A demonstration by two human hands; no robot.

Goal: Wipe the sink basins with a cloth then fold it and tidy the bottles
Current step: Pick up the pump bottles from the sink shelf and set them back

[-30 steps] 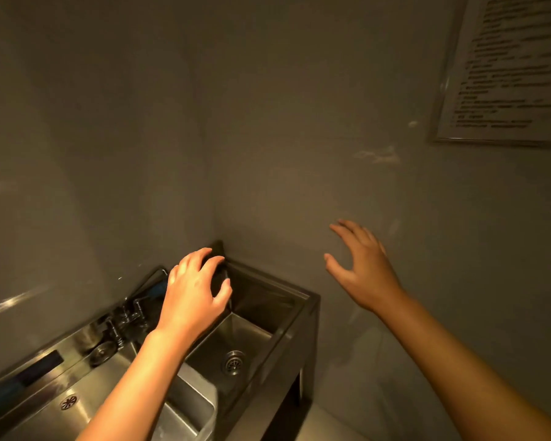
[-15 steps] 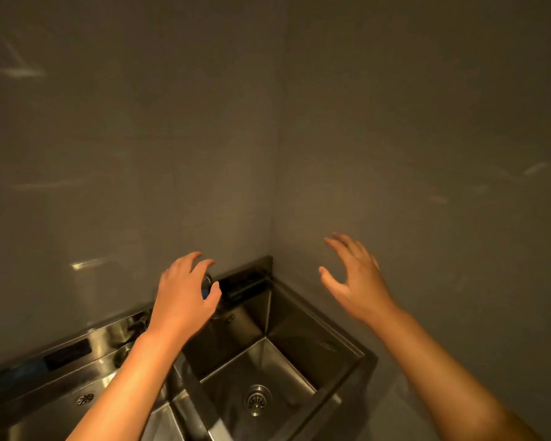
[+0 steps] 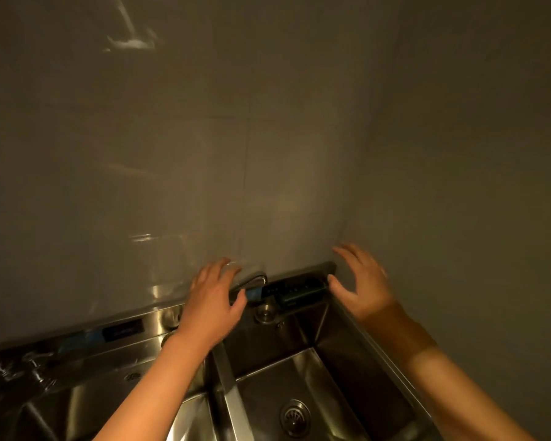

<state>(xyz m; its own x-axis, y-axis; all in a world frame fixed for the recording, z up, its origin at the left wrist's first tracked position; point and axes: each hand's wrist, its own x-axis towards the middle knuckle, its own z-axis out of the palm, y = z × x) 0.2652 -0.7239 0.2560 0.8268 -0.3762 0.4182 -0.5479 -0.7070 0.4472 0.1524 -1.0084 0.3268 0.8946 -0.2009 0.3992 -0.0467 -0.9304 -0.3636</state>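
Observation:
A stainless steel double sink fills the lower part of the view. Its right basin (image 3: 337,351) shows a round drain (image 3: 295,416), and a steel divider (image 3: 228,381) separates it from the left basin (image 3: 86,409). My left hand (image 3: 212,308) hovers over the back ledge above the divider with fingers spread, holding nothing. My right hand (image 3: 361,286) is raised at the sink's back right corner, fingers spread and empty. Between the hands a dark rack (image 3: 295,289) sits on the back ledge. No cloth or bottle shows.
A tap spout (image 3: 253,280) with a blue mark stands on the ledge beside my left hand. Another tap (image 3: 16,370) sits at the far left. Grey tiled walls (image 3: 268,138) meet in a corner just behind the sink.
The view has swung left and closer to the sink. Both hands have moved forward toward the back ledge, still spread and empty.

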